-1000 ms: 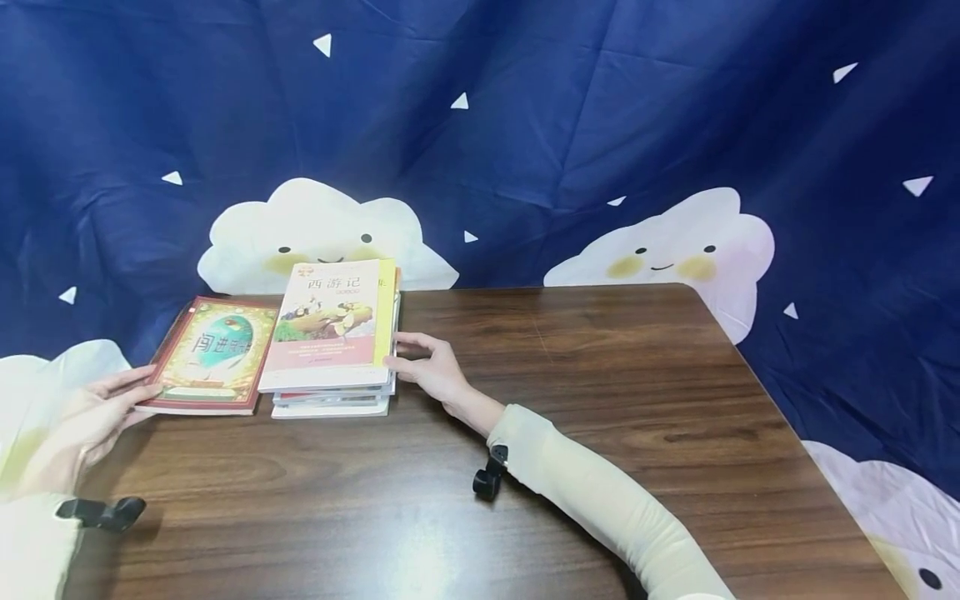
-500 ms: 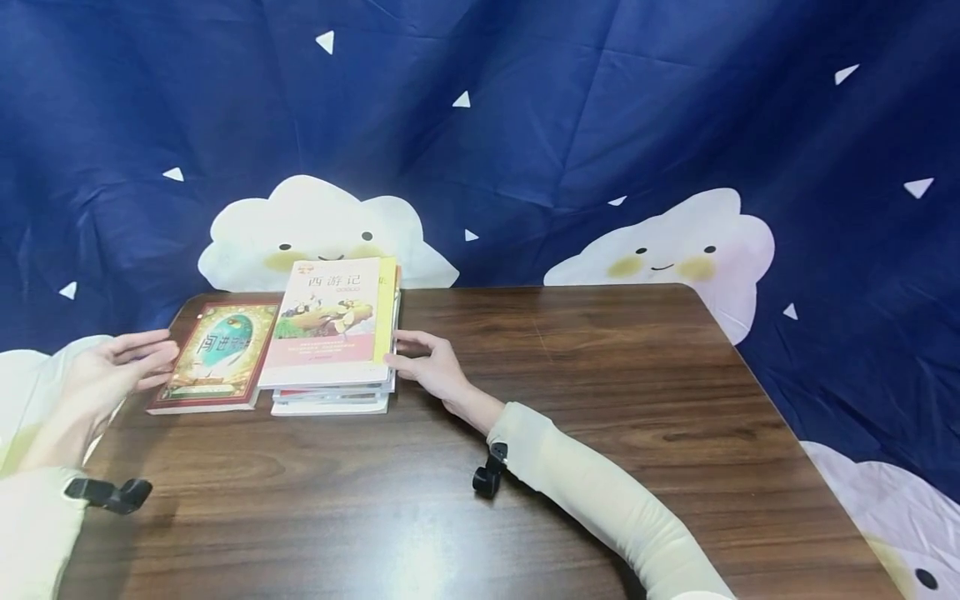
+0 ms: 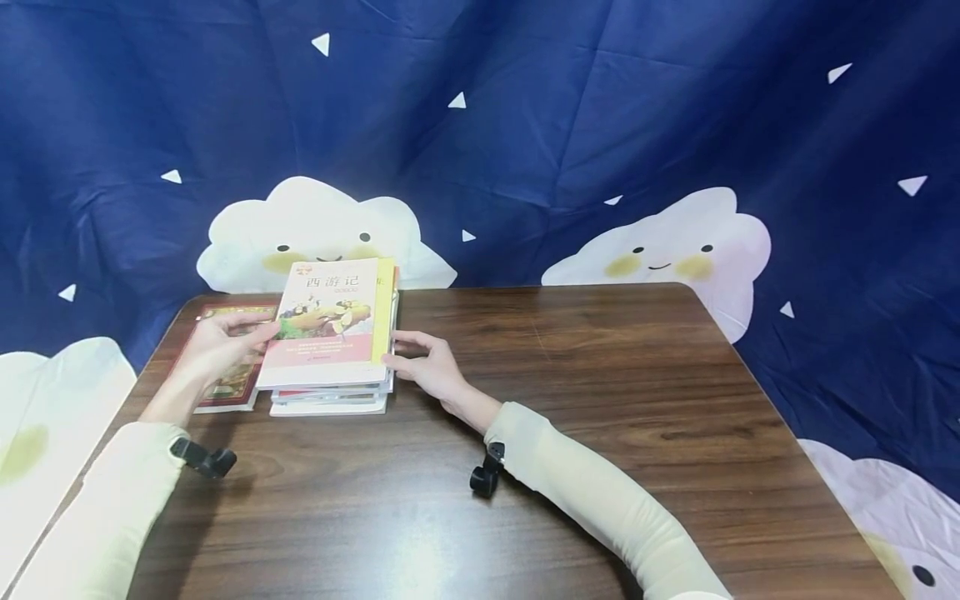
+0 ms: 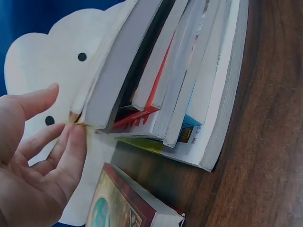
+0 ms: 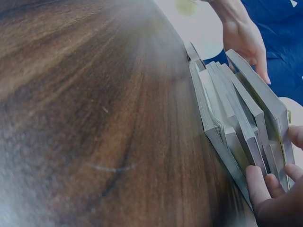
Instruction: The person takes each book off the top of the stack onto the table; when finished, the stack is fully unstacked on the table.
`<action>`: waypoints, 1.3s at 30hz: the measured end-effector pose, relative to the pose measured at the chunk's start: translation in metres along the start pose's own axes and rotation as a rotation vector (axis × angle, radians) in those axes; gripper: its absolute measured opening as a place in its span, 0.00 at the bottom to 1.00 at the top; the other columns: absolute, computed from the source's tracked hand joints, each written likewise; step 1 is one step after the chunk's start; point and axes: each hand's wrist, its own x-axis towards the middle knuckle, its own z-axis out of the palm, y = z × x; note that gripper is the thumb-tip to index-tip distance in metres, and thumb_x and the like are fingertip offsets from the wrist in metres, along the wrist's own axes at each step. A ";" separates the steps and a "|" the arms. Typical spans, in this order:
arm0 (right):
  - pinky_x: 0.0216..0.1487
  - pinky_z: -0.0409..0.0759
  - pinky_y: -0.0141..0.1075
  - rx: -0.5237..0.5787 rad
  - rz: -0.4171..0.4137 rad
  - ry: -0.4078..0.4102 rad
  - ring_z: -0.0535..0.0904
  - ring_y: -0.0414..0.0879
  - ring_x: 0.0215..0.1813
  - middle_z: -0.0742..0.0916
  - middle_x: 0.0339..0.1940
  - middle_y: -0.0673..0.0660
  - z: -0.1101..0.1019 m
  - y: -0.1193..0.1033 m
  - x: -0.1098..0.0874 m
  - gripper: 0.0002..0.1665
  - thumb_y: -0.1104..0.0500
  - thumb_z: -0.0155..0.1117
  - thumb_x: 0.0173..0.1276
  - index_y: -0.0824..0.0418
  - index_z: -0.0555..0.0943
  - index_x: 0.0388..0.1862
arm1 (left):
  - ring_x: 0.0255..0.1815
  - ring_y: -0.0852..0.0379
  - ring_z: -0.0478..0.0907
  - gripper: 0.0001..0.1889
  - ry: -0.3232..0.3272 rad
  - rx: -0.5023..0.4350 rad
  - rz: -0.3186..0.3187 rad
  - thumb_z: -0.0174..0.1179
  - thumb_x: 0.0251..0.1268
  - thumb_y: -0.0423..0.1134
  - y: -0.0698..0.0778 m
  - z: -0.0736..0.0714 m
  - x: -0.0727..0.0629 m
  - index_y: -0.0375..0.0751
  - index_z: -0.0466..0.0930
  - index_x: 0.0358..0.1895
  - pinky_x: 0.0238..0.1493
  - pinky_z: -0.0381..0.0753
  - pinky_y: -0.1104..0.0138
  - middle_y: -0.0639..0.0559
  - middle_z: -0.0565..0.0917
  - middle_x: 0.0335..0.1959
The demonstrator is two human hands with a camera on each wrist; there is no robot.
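Observation:
A stack of books (image 3: 330, 408) stands near the table's far left edge. On top lies a white-and-pink picture-cover book (image 3: 322, 350), a yellow book (image 3: 384, 308) showing from under its right side. My left hand (image 3: 217, 350) reaches over a red-bordered book (image 3: 240, 392) that lies left of the stack and is partly hidden. In the left wrist view its fingertips (image 4: 75, 130) are right at the top book's edge, the thumb apart. My right hand (image 3: 435, 371) rests against the stack's right side, thumb at the yellow book's edge. In the right wrist view its fingers (image 5: 258, 187) press the page edges.
The brown wooden table (image 3: 600, 400) extends to the right and front. Behind it hangs a dark blue curtain (image 3: 510, 150) with smiling white clouds. Black camera mounts (image 3: 206, 458) sit on both sleeved wrists.
My left hand has let go of the red-bordered book, now lying close against the stack, and moved right to the top book's left edge. My right hand has stayed put.

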 end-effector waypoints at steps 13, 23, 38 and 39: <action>0.54 0.92 0.41 -0.006 -0.005 0.008 0.86 0.38 0.46 0.88 0.60 0.62 0.002 0.002 0.001 0.28 0.63 0.76 0.68 0.58 0.84 0.67 | 0.39 0.74 0.87 0.42 -0.130 -0.110 -0.070 0.66 0.76 0.44 -0.012 -0.009 -0.002 0.21 0.55 0.80 0.45 0.91 0.73 0.74 0.85 0.37; 0.56 0.91 0.43 0.000 -0.006 0.000 0.87 0.39 0.46 0.87 0.61 0.63 0.001 0.001 -0.001 0.29 0.62 0.76 0.68 0.58 0.84 0.68 | 0.39 0.66 0.90 0.14 -0.163 -0.346 0.012 0.61 0.77 0.30 -0.033 -0.035 -0.045 0.47 0.73 0.59 0.40 0.92 0.69 0.71 0.87 0.43; 0.60 0.90 0.49 -0.009 0.004 -0.001 0.88 0.40 0.43 0.86 0.64 0.66 0.000 -0.003 -0.002 0.29 0.62 0.76 0.69 0.58 0.83 0.69 | 0.41 0.67 0.90 0.26 -0.031 -0.433 0.095 0.54 0.76 0.20 -0.127 -0.094 -0.147 0.62 0.80 0.57 0.34 0.93 0.65 0.72 0.88 0.48; 0.60 0.90 0.49 -0.010 0.004 -0.002 0.88 0.41 0.43 0.86 0.64 0.67 0.000 -0.003 -0.002 0.29 0.62 0.76 0.69 0.58 0.82 0.69 | 0.40 0.67 0.90 0.26 -0.015 -0.424 0.064 0.55 0.76 0.20 -0.135 -0.097 -0.153 0.64 0.80 0.56 0.34 0.93 0.65 0.74 0.87 0.47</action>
